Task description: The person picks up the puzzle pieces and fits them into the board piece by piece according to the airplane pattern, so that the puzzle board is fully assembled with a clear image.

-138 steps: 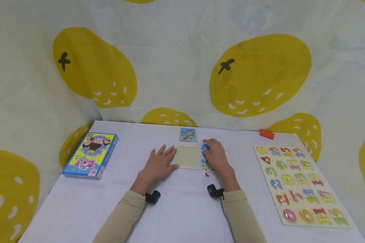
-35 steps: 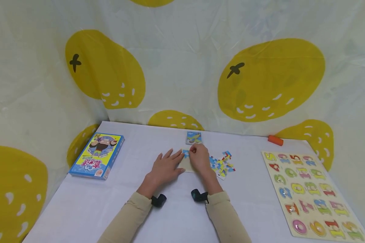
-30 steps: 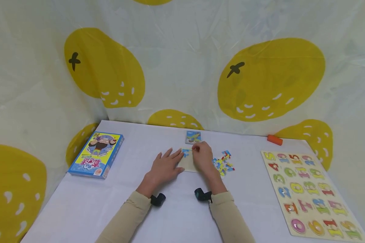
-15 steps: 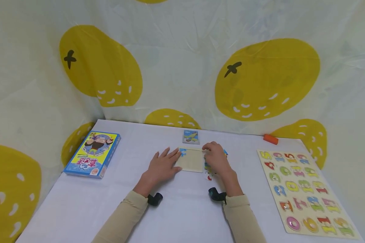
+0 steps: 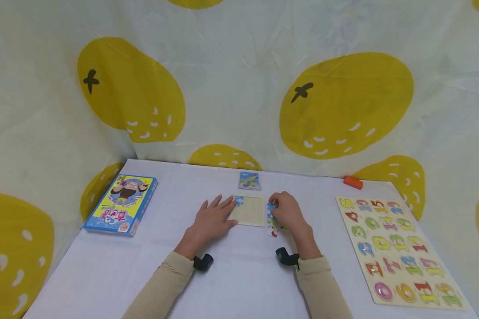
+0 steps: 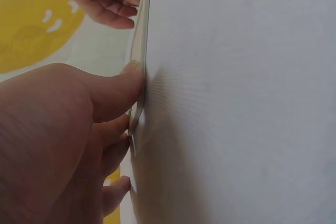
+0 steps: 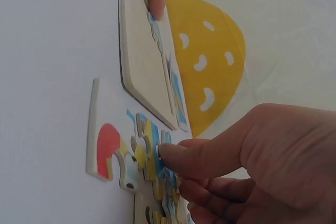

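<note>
My left hand (image 5: 212, 219) lies with fingers spread at the left side of a small square wooden puzzle tray (image 5: 250, 215). Its fingertips touch the top left corner and its thumb touches the near left edge. A blue puzzle piece (image 5: 239, 200) sits in that corner of the tray, partly behind the fingertips. To the right of the tray, my right hand (image 5: 288, 212) pinches a blue puzzle piece (image 5: 270, 207) over a pile of loose pieces. In the right wrist view, the thumb and fingers hide part of this pile, and a white and red piece (image 7: 106, 148) lies nearer.
Behind the tray lies a small picture card (image 5: 249, 180) with a yellow plane-like shape. A blue and yellow box (image 5: 119, 204) stands at the left. On the right are a wooden number board (image 5: 399, 252) and an orange cylinder (image 5: 353, 182).
A blue piece now sits in the tray's top left corner, which was bare at first. My right hand has moved from the tray rightward to the pile. The left hand stays put.
</note>
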A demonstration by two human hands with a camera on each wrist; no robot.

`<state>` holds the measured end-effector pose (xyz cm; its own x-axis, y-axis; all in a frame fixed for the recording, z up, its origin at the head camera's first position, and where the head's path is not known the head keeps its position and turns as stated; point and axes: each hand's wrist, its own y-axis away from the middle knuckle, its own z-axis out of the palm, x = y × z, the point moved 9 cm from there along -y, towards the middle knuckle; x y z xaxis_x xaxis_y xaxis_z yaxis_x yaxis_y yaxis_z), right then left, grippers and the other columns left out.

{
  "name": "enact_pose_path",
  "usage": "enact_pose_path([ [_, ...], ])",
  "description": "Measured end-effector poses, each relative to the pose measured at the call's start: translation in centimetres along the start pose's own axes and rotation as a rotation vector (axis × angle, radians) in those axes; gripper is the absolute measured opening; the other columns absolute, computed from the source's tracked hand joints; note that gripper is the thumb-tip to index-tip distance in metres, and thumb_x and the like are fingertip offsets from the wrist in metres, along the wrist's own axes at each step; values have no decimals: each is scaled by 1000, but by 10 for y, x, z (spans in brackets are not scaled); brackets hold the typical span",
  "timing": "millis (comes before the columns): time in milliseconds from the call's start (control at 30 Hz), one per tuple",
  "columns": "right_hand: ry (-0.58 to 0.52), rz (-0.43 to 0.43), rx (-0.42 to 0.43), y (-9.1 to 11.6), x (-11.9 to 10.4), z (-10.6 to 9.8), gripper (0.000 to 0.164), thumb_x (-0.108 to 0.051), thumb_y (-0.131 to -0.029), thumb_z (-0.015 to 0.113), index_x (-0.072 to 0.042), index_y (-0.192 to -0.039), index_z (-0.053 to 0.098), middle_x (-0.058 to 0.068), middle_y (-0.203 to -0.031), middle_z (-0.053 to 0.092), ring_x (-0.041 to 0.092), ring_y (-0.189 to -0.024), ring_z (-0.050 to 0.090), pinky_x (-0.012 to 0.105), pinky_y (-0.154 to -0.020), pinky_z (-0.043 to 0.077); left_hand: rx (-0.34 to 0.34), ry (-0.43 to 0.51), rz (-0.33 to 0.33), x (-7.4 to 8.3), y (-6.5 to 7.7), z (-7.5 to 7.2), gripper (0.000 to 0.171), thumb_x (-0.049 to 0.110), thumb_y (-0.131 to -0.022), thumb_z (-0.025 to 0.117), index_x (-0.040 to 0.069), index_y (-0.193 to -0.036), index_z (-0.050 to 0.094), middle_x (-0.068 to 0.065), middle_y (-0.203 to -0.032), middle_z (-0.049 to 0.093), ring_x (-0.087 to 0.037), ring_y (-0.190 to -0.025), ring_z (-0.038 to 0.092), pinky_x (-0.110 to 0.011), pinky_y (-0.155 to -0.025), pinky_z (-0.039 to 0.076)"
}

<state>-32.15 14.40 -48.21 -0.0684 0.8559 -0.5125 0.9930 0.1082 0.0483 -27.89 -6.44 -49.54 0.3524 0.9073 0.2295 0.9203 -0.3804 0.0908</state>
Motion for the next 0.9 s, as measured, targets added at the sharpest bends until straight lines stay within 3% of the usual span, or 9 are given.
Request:
enact_pose_path([
  [333, -52, 63, 17, 0, 2, -2, 33, 2, -79, 66, -5, -111, 70, 13, -98, 60, 26, -90, 52, 36, -75, 47, -13, 0, -13, -1, 0, 2, 67, 53, -99, 51, 24, -157, 31, 7, -165, 27, -31, -154, 21, -64, -120, 20],
  [700, -93, -23, 69, -4, -7, 1, 29, 5, -82, 62, -4, -107, 74, 13, -102, 72, 25, -89, 60, 43, -83, 53, -14, 7, -23, -5, 0, 4, 68, 54, -99, 50, 27, -157, 30, 9, -165, 25, -29, -155, 19, -63, -121, 19],
  [900, -120, -42, 145, -4, -8, -3, 30, 0, -85, 64, -13, -110, 73, 11, -102, 71, 24, -86, 59, 38, -73, 51, -12, 25, -15, -2, 1, 2, 67, 53, -99, 51, 26, -157, 31, 8, -165, 27, -30, -155, 19, -63, -121, 18],
])
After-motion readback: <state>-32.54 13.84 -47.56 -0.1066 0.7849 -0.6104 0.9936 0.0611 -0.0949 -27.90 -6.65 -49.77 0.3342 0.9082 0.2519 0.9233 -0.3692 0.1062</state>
